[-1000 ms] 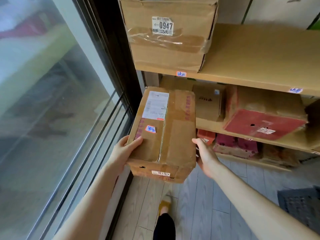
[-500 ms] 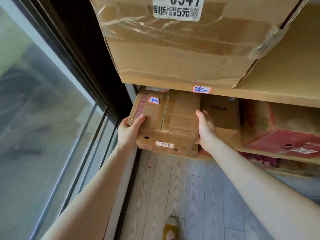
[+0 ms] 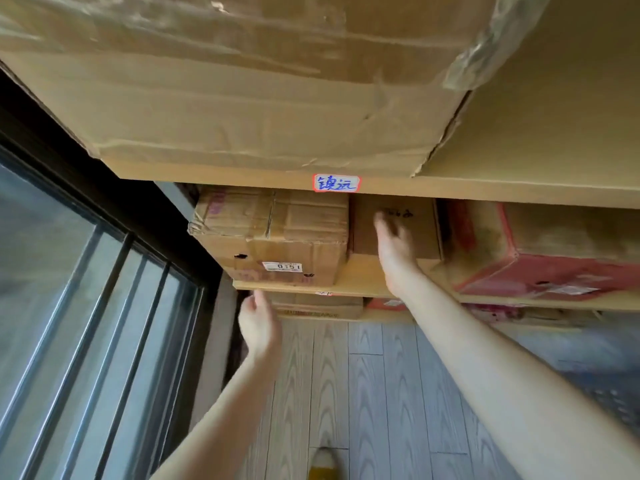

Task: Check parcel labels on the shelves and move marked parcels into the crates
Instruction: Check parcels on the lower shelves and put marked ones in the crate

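Parcel 0151 (image 3: pixel 277 244) now back on shelf (image 3: pixel 363 275), unmarked by yr judgement. Left hand (image 3: pixel 258 323) & right hand (image 3: pixel 394 251) released, fingers apart, empty. Check nxt parcel (image 3: pixel 394 226).

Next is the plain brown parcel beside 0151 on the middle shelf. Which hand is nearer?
Right. The right hand is open in front of the plain brown parcel; the left hand hangs below the shelf edge.
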`<state>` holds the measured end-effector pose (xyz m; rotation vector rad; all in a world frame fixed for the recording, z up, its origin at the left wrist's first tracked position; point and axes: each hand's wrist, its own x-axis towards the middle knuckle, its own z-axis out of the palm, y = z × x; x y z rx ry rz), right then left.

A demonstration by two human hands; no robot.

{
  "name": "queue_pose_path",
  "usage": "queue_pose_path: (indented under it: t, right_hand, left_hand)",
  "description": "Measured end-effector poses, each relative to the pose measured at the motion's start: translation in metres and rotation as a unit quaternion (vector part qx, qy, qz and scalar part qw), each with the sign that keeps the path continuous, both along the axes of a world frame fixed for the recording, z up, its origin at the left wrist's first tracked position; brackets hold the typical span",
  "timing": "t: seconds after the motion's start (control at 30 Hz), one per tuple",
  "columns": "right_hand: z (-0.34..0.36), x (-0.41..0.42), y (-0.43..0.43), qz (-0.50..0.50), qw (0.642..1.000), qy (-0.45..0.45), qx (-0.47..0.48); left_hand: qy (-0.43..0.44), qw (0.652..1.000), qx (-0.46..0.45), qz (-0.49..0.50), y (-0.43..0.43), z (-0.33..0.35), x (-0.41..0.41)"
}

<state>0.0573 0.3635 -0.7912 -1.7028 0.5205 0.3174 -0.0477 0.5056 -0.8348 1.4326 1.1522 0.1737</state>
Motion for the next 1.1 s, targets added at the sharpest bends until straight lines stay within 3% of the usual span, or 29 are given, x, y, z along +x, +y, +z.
queue_pose_path:
  t: [0.03,0.1,0.2,0.3,0.5,0.77,0.93,1.1]
  right_hand:
    - [-0.008,-0.002,-0.017,-0.004,0.997,-0.031,-0.067]
    - [-0.027,-0.003,-0.05,-0.008,0.983,-0.057,-0.174]
    - [-0.054,0.008,-0.076,0.022,0.954,-0.036,-0.297]
    - [-0.073,0.022,-0.089,0.036,0.955,0.011,-0.294]
    - [-0.081,0.016,-0.096,-0.068,0.98,0.002,-0.186]
    - [-0.006,-0.061,-0.099,-0.179,0.98,-0.051,-0.073]
    - [0.053,-0.139,-0.124,-0.128,0.989,-0.069,-0.02]
    - [0.106,-0.22,-0.16,-0.052,0.997,-0.063,-0.015]
  left_hand:
    - [0.021,0.992,0.013,-0.125,-0.022,-0.006,-0.004]
    - [0.016,0.936,0.082,-0.343,-0.063,-0.012,0.003]
    - [0.003,0.881,0.194,-0.432,-0.1,-0.02,0.037]
    - [0.028,0.885,0.237,-0.401,-0.116,-0.027,0.069]
    - [0.07,0.931,0.196,-0.3,-0.125,-0.029,0.095]
    - [-0.001,0.992,0.022,-0.125,-0.14,0.024,0.02]
    - [-0.057,0.977,-0.198,-0.057,-0.14,0.069,-0.05]
    - [-0.11,0.962,-0.235,-0.087,-0.148,0.144,-0.144]
